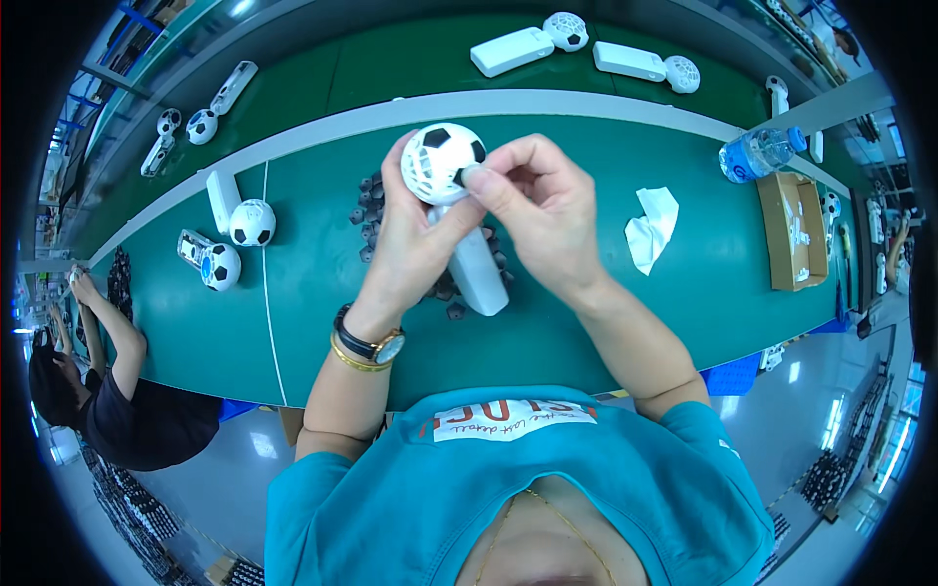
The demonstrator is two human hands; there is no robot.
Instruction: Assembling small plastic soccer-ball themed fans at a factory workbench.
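Note:
A white handheld fan with a football-shaped head (445,154) and a pale handle (479,276) is held up over the table. My left hand (406,220) wraps round the ball-shaped head from the left and below, fingers closed. At the ball's right side my right hand (537,205) pinches a black pentagon piece (462,178) against the surface, thumb and forefinger together; the piece is partly hidden. Other black patches show on the ball's top and right. Beneath my hands lies a pile of small dark pieces (369,210), partly covered by the fan and my left hand.
Two similar fans (253,223) (220,267) lie at left on the green table (322,322). Crumpled white paper (652,230), a water bottle (760,154) and a cardboard box (793,234) are at right. More fans (513,51) rest beyond the pale divider. A co-worker (137,410) sits at left.

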